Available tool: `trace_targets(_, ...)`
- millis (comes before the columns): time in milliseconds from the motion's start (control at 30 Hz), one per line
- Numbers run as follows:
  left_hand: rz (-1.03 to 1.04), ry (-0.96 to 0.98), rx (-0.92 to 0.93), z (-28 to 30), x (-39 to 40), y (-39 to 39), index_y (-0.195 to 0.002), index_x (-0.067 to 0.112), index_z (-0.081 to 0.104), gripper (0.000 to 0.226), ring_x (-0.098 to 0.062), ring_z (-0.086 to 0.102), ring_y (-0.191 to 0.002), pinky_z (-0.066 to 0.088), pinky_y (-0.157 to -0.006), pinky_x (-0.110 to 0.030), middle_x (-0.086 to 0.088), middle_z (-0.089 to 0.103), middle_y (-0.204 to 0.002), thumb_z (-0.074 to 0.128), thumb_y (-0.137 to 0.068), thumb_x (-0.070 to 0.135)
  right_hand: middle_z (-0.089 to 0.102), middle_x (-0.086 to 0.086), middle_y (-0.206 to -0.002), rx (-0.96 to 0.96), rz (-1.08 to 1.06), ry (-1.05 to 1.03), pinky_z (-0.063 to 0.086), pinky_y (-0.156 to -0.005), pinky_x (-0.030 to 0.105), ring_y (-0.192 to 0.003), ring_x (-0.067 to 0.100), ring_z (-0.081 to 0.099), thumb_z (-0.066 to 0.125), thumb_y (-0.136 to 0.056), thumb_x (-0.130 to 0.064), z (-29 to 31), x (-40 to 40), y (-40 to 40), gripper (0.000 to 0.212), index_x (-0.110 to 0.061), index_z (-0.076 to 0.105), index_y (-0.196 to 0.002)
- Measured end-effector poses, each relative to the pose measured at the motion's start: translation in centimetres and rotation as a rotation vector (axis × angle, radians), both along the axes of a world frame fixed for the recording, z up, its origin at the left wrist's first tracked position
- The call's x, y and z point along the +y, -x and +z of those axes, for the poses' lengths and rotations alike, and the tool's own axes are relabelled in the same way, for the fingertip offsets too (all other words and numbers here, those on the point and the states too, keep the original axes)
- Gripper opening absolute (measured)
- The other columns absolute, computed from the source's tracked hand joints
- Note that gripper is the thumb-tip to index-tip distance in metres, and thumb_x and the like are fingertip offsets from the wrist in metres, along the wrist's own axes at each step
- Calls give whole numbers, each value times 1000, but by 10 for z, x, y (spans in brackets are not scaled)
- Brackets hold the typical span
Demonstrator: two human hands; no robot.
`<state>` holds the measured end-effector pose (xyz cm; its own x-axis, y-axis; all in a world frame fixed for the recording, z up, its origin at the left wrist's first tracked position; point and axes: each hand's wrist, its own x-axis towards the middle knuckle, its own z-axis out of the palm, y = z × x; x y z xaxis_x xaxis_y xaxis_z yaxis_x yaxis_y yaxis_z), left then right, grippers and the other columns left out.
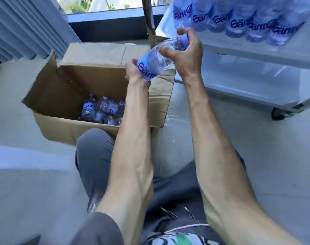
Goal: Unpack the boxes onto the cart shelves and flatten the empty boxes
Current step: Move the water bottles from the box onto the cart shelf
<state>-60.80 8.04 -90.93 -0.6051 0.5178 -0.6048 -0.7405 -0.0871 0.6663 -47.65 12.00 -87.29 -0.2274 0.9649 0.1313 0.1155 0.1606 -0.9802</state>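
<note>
the person sat low with both arms stretched forward over their knees, and one water bottle was held between the two hands, up above the right wall of the open cardboard box. the left hand gripped the labelled end of the bottle, fingers curled behind it and thumb over the blue label. the right hand closed round the other, clear end, thumb in front and fingers wrapped over the top. the bottle lay tilted, its long axis running from lower left, nearer the box, up to the right toward the cart. which end carried the cap i could not tell, since both ends sat inside the hands.

down in the box a cluster of small bottles lay jumbled at the bottom, against the near right corner, partly behind the left forearm. the box flaps stood open, the left one and the far one spread outward.

right of the box stood the white cart, with a row of bottles lined along its upper shelf, their labels facing out, just above and beyond the right hand. a lower shelf showed beneath it, and a black caster under the corner, on the pale floor.
</note>
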Motion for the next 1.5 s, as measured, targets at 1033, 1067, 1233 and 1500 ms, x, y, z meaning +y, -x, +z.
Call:
trace_targets(1033, -203, -371, -72, 11, 32, -172, -121, 10, 55, 45, -24, 62, -80, 42, -73, -33, -11, 61, -100, 42, -93, 44, 65, 10, -103, 309, -88, -39, 54, -87, 38, -92, 20, 65, 81, -80, -22, 42, 60, -91, 46, 0, 56, -112)
trace_targets(1067, -215, -357, -70, 10, 31, -176, -125, 8, 55, 50, -25, 63, -80, 43, -72, -33, -12, 61, -103, 42, -94, 45, 65, 8, -99, 306, -124, -16, 54, -85, 38, -88, 20, 64, 81, -80, -25, 41, 61, -98, 44, 0, 57, -108)
trace_targets(1233, -408, -302, -154, -16, 23, -202, -136, 2, 51, 60, -31, 66, -81, 45, -74, -34, -18, 62, -112, 38, -96, 45, 69, -1, -79, 344, -147, -13, 58, -78, 39, -78, 20, 68, 75, -83, -20, 21, 56, -141, 22, -3, 62, -89)
trace_targets(1500, -645, -56, -136, -26, 10, -249, -101, 14, 64, 28, -24, 74, -64, 59, -62, -38, -6, 75, -76, 50, -95, 38, 64, 1, -79, 410, -107, 27, 50, -71, 26, -73, 14, 59, 71, -78, -7, 13, 16, -204, 17, -6, 66, -94)
